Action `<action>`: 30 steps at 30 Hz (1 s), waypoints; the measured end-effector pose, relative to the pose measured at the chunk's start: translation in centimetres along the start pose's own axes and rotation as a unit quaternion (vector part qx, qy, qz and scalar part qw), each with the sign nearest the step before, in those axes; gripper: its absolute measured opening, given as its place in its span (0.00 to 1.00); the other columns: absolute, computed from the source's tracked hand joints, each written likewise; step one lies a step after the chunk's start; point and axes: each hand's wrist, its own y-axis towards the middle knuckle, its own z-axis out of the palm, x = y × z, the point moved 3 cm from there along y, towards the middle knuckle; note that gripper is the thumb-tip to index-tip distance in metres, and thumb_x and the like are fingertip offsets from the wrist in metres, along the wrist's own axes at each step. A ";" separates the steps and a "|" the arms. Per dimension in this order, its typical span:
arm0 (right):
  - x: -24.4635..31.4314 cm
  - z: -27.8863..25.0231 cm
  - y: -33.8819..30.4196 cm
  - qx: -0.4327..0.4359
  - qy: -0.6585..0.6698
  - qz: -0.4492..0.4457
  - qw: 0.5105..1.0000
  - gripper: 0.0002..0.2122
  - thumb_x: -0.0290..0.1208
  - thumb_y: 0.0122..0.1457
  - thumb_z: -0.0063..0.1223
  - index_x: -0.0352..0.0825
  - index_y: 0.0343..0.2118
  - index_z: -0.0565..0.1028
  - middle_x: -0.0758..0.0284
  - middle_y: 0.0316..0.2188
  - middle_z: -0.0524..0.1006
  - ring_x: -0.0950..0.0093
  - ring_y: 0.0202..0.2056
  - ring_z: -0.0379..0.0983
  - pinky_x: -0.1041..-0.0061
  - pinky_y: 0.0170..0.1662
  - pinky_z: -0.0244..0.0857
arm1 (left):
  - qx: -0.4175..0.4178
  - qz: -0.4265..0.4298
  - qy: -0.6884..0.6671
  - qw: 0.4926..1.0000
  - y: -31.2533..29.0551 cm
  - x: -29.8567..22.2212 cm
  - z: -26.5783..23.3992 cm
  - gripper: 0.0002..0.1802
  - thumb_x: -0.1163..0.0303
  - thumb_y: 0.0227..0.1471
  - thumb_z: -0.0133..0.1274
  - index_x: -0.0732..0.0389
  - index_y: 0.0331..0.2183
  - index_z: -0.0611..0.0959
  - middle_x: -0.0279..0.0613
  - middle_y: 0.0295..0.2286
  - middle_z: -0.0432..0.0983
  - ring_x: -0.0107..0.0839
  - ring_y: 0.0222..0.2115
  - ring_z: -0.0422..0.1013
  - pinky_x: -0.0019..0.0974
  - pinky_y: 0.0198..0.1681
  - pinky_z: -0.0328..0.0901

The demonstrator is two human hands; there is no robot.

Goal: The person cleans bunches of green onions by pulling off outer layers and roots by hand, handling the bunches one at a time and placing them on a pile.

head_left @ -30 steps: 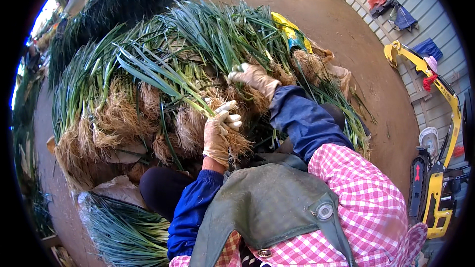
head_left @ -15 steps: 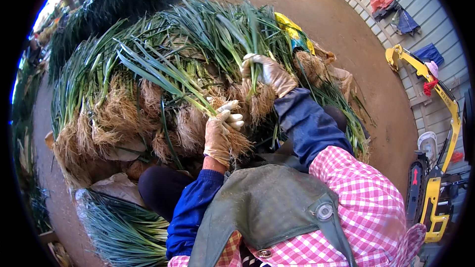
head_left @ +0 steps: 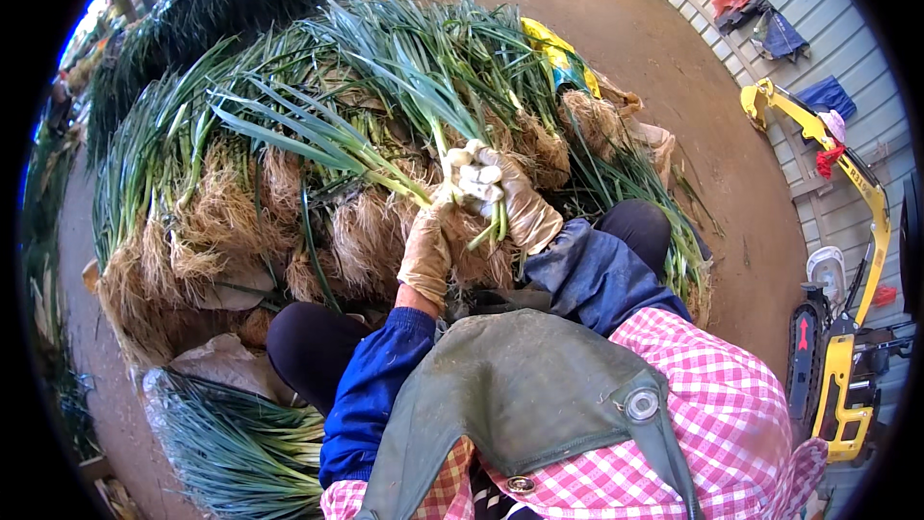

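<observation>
My gloved left hand is closed round a small bunch of green onions, whose leaves fan out to the upper left. Right beside it, my gloved right hand has its fingers curled round more green onion stalks, with cut-looking green ends sticking out below the fingers. The two hands nearly touch. In front of them lies a wide heap of green onions, pale roots hanging toward me and dark leaves pointing away. The roots of the stalks in my hands are mostly hidden by the gloves.
A bundle of green onions in clear plastic lies at my lower left. Another leafy pile stands at the far left. A yellow bag rests on the heap's right end. A small yellow excavator stands by the metal wall.
My right hand has come down and left toward my left hand, and its fingers now face it. My left hand has turned slightly, still holding its green onions.
</observation>
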 end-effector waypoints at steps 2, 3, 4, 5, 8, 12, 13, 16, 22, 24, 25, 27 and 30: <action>1.5 1.1 -0.7 0.001 0.024 0.043 0.999 0.12 0.38 0.62 0.45 0.33 0.31 0.67 0.81 0.11 0.63 0.91 0.09 0.56 0.92 0.11 0.52 | 0.026 0.001 0.013 1.000 0.0 0.2 -0.3 0.21 0.79 0.47 0.51 0.68 0.46 0.73 0.38 0.37 0.75 0.27 0.40 0.69 0.27 0.45 0.64; 1.9 1.7 -0.8 0.021 0.044 0.034 0.998 0.13 0.39 0.63 0.44 0.33 0.31 0.66 0.82 0.10 0.63 0.90 0.08 0.56 0.93 0.13 0.52 | 0.034 0.008 0.035 0.999 0.2 0.5 -0.3 0.21 0.80 0.47 0.50 0.68 0.46 0.72 0.38 0.38 0.75 0.27 0.40 0.70 0.27 0.45 0.64; 2.1 2.5 -1.2 0.036 0.083 0.046 0.995 0.13 0.38 0.64 0.40 0.33 0.30 0.67 0.82 0.10 0.62 0.90 0.08 0.55 0.92 0.16 0.52 | 0.041 0.017 0.060 0.997 0.3 0.8 -0.3 0.21 0.80 0.47 0.49 0.69 0.47 0.72 0.38 0.38 0.75 0.26 0.40 0.70 0.26 0.45 0.64; 2.1 3.2 -1.5 0.052 0.123 0.057 0.989 0.14 0.37 0.66 0.36 0.33 0.30 0.69 0.82 0.10 0.61 0.91 0.09 0.53 0.91 0.18 0.52 | 0.047 0.026 0.085 0.995 0.4 1.1 -0.3 0.21 0.80 0.47 0.49 0.69 0.47 0.72 0.38 0.38 0.75 0.26 0.40 0.70 0.26 0.45 0.64; 0.7 3.8 -2.3 0.070 0.071 0.082 0.992 0.15 0.37 0.66 0.34 0.31 0.28 0.68 0.83 0.10 0.62 0.91 0.09 0.54 0.91 0.17 0.51 | 0.029 0.019 0.058 0.998 0.9 1.8 -0.1 0.18 0.79 0.50 0.48 0.68 0.45 0.73 0.41 0.35 0.76 0.29 0.30 0.74 0.30 0.35 0.72; 0.5 5.1 -4.8 0.083 0.135 0.124 0.979 0.08 0.34 0.64 0.39 0.36 0.32 0.66 0.83 0.12 0.60 0.93 0.11 0.54 0.92 0.17 0.49 | -0.073 0.047 0.039 0.995 1.0 3.1 -1.4 0.14 0.75 0.55 0.42 0.67 0.44 0.73 0.43 0.32 0.76 0.32 0.27 0.75 0.36 0.29 0.74; 0.2 5.2 -5.4 0.074 0.096 0.126 0.985 0.08 0.33 0.63 0.42 0.34 0.32 0.66 0.84 0.13 0.59 0.93 0.11 0.55 0.91 0.18 0.51 | -0.110 0.054 0.038 0.992 1.6 3.6 -2.9 0.14 0.75 0.56 0.41 0.67 0.44 0.73 0.43 0.32 0.76 0.33 0.27 0.75 0.36 0.29 0.74; 0.7 11.1 -8.0 0.055 0.055 0.106 0.991 0.09 0.32 0.63 0.41 0.30 0.32 0.65 0.81 0.14 0.59 0.90 0.14 0.57 0.86 0.20 0.54 | -0.010 0.051 -0.023 0.998 2.1 3.2 -5.9 0.08 0.76 0.52 0.44 0.63 0.37 0.72 0.41 0.25 0.73 0.34 0.23 0.72 0.37 0.27 0.71; 19.1 8.0 -15.8 -0.061 -0.357 -0.071 0.929 0.11 0.34 0.61 0.43 0.28 0.34 0.69 0.66 0.28 0.69 0.86 0.16 0.61 0.86 0.16 0.58 | -0.111 0.008 0.006 0.994 0.0 0.4 -2.9 0.08 0.76 0.51 0.45 0.66 0.36 0.72 0.51 0.25 0.76 0.37 0.21 0.72 0.36 0.24 0.70; 25.3 4.5 -22.7 -0.238 -0.495 -0.052 0.834 0.15 0.37 0.58 0.47 0.33 0.43 0.71 0.69 0.28 0.70 0.92 0.17 0.60 0.93 0.19 0.59 | -0.095 -0.029 -0.016 0.995 -0.4 0.6 -2.3 0.09 0.75 0.51 0.44 0.65 0.37 0.73 0.51 0.26 0.76 0.37 0.21 0.72 0.36 0.23 0.70; 26.7 3.6 -24.9 -0.310 -0.556 0.053 0.769 0.16 0.38 0.58 0.48 0.35 0.46 0.71 0.69 0.28 0.71 0.88 0.20 0.63 0.90 0.23 0.62 | -0.091 -0.044 -0.024 0.995 -0.8 0.4 -1.9 0.09 0.74 0.52 0.44 0.65 0.37 0.73 0.51 0.26 0.77 0.37 0.21 0.73 0.36 0.23 0.70; 27.2 1.2 -26.8 -0.358 -0.702 0.191 0.585 0.17 0.38 0.56 0.50 0.37 0.47 0.71 0.67 0.29 0.73 0.80 0.27 0.69 0.81 0.32 0.66 | -0.083 -0.029 -0.025 0.996 -1.6 0.0 -1.1 0.14 0.71 0.54 0.42 0.64 0.42 0.74 0.50 0.27 0.77 0.35 0.19 0.72 0.34 0.21 0.69; 26.9 -3.3 -25.0 -0.298 -0.879 0.176 0.328 0.14 0.40 0.56 0.51 0.34 0.38 0.73 0.64 0.30 0.75 0.74 0.35 0.72 0.72 0.38 0.66 | -0.059 -0.041 -0.046 0.996 -2.3 0.0 -0.9 0.17 0.68 0.56 0.41 0.62 0.47 0.73 0.49 0.26 0.77 0.33 0.18 0.72 0.31 0.19 0.69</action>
